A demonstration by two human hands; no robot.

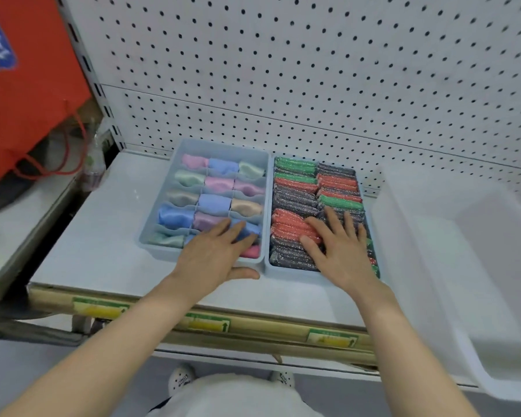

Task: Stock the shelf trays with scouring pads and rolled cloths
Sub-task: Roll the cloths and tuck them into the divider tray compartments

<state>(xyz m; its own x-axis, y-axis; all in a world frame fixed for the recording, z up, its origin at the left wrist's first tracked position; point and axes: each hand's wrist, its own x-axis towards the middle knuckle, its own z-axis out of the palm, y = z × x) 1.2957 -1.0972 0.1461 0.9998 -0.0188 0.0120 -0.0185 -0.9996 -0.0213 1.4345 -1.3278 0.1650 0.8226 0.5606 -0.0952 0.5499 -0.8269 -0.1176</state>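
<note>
Hiding front cloths (251,251), pads (289,233) — hands (214,254) (340,251).

Two pale blue trays stand just beside each other on the shelf (103,236). The left tray (160,250) is divided into compartments, three across, holding rolled cloths (214,203) lying flat – pink, blue, green, beige, lilac. The right tray (295,275) is packed tight with scouring pads (295,185) on edge in two columns – green, red, dark grey.

Bare forearms (124,335), a white top (238,395) and white shoes (181,380) (dark markings on them).
</note>
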